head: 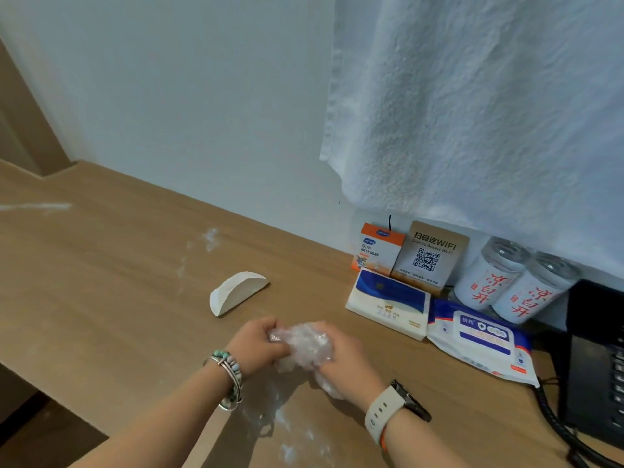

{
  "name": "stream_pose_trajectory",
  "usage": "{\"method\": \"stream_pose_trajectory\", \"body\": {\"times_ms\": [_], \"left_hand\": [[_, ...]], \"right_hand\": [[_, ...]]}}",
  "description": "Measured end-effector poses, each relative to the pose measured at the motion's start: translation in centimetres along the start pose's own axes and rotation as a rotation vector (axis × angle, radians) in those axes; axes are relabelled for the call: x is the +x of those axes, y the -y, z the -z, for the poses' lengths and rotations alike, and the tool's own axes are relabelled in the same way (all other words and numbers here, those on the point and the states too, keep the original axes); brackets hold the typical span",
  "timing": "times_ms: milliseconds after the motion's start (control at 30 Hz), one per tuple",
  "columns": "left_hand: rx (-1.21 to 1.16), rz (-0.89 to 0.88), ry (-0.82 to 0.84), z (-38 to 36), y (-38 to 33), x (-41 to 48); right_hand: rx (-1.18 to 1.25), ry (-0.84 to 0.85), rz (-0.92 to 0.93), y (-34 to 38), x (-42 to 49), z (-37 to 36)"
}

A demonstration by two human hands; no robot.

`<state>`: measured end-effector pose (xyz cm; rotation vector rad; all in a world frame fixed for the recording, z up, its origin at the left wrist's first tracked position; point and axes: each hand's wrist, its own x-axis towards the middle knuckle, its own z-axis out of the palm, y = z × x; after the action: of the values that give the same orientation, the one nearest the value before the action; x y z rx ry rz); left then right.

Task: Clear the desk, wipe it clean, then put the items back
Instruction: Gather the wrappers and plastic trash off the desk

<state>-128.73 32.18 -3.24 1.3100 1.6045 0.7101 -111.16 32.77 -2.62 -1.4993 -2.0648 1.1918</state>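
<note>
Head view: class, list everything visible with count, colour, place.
desk: one, wooden, along wall
powder smears: several, white, on desk
block: one, white, mid-desk
plastic wrap: one, clear, between hands
tissue pack: one, white, right of hands
wipes pack: one, blue, beside tissues
box: one, orange, by wall
WiFi sign: one, tan, beside box
bottles: two, red-lettered, beside sign
telephone: one, black, far right
towel: one, white, hanging above
left hand, right hand: both grip wrap

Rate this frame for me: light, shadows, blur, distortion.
Head view: soft, even light, with only a faint shadow on the desk below the left hand and right hand; head view: wide-angle perspective makes the two bottles look slanted; head view: the WiFi sign reads sharply, the crumpled plastic slightly soft; head view: the black telephone is dark, its keys barely showing.
</note>
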Motion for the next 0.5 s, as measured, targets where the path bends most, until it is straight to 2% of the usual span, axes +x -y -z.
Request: {"method": "stream_pose_trajectory", "body": {"times_ms": [100,200,233,367,500], "left_hand": [[0.208,-0.099,-0.101,1.7,-0.1,0.5],[0.445,-0.294,-0.352,3.5,0.6,1.7],[0.535,-0.296,-0.388,4.0,1.0,2.2],[0.734,-0.081,-0.359,5.8,2.4,4.9],[0.726,0.119,-0.220,7.0,3.6,7.3]], "right_hand": [[-0.251,-0.116,-0.037,-0.5,0.8,-0.2],[-0.306,-0.138,-0.049,-0.5,1.4,-1.0],[-0.325,-0.109,-0.049,-0.5,1.5,-1.3],[-0.556,0.038,-0.014,0.5,1.8,-2.1],[-0.672,0.018,-0.035,1.1,1.8,-3.1]]}}
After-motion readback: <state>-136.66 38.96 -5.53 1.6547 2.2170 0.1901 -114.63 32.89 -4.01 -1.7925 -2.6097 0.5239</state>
